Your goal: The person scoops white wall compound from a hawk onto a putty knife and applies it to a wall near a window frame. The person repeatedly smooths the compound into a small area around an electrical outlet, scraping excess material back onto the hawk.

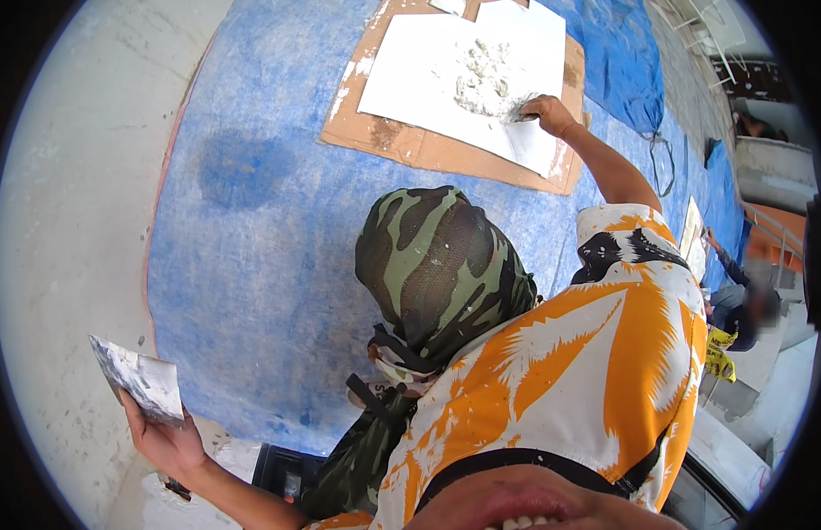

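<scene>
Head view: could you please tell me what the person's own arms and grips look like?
The right arm has a short white sleeve patterned in orange and black. The left arm is bare below an orange-and-white sleeve edge. Left grip and right grip are ungloved.

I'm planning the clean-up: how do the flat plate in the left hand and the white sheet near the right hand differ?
The flat plate looks small; the white sheet is far larger. The left hand holds the plate up; the sheet lies on brown cardboard. The plate shows greyish smears; the sheet bears a lumpy pale heap.
</scene>
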`<control>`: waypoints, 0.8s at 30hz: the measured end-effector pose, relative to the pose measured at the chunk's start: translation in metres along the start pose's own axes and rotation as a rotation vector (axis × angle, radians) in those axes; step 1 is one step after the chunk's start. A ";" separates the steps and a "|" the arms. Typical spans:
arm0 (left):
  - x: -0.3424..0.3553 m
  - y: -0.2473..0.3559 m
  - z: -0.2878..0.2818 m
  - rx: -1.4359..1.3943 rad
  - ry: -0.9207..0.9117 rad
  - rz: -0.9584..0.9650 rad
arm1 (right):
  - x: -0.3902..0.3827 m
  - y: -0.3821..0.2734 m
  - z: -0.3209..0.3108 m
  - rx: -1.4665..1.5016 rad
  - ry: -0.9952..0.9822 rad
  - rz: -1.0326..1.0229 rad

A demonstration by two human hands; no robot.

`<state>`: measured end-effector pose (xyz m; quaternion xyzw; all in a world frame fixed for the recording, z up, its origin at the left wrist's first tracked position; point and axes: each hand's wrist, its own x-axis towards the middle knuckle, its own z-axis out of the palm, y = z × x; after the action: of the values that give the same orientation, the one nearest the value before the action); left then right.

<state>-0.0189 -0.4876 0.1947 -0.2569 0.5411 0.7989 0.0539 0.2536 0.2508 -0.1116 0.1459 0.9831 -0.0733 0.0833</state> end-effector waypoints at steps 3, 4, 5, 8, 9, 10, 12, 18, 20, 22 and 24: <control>0.006 -0.003 0.001 -0.034 -0.113 -0.012 | -0.007 -0.004 0.003 -0.049 0.015 0.062; 0.010 -0.004 0.002 -0.029 -0.099 0.001 | -0.010 -0.006 0.001 -0.071 -0.054 0.079; 0.014 -0.005 0.004 -0.075 -0.182 -0.015 | -0.017 -0.011 0.002 -0.111 -0.050 0.049; 0.035 -0.014 0.020 -0.138 -0.252 0.000 | -0.033 -0.029 -0.008 -0.075 -0.128 0.143; 0.042 -0.023 0.028 -0.160 -0.296 -0.002 | -0.037 -0.035 -0.015 -0.070 -0.104 0.186; 0.051 -0.034 0.040 -0.173 -0.286 0.002 | -0.040 -0.044 -0.021 0.083 -0.028 0.352; 0.061 -0.066 0.065 -0.220 -0.313 -0.016 | -0.046 -0.067 -0.042 0.486 0.282 0.547; 0.058 -0.224 0.179 -0.172 -0.322 -0.314 | -0.003 -0.203 -0.134 1.797 0.757 0.056; 0.044 -0.262 0.221 -0.145 -0.370 -0.479 | 0.015 -0.255 -0.160 1.752 0.759 -0.052; 0.030 -0.276 0.260 -0.149 -0.521 -0.522 | 0.020 -0.295 -0.181 1.652 0.738 -0.173; 0.017 -0.270 0.289 -0.129 -0.600 -0.513 | 0.027 -0.311 -0.201 1.268 0.767 -0.483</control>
<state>-0.0371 -0.1226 0.0426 -0.1421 0.3684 0.8314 0.3911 0.1068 -0.0027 0.1165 -0.0375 0.7181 -0.5819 -0.3799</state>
